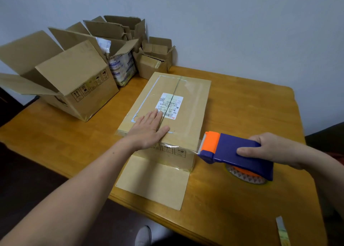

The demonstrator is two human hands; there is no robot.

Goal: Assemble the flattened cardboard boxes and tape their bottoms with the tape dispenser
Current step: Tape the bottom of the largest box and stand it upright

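Left hand (149, 129) is lying flat with straight fingers, pressing on the upturned bottom of the box (188, 119) over the near end of its centre seam. The right hand (275, 149) is curling round the tape dispenser (236, 152), holding it just off the box's near right corner. Everything is sitting on the wooden table (251, 106). At the far left the big open box (74, 74) is standing with flaps up, and smaller boxes (154, 59) are crowding behind it. The box in hand is lying mid-table, and one loose flap (154, 180) is spreading toward the near edge. Clear tape (194, 151) is stretching taut from the box's near side to the dispenser's toothed blade, so I'm guessing the strip is about to be cut. Doing it well means the flat hand pinning flaps and tape while the dispenser is tilting until the teeth bite. A quick twist rather than a long pull is safest, since tugging could be peeling the strip off. The loose tail then wants smoothing down the side.
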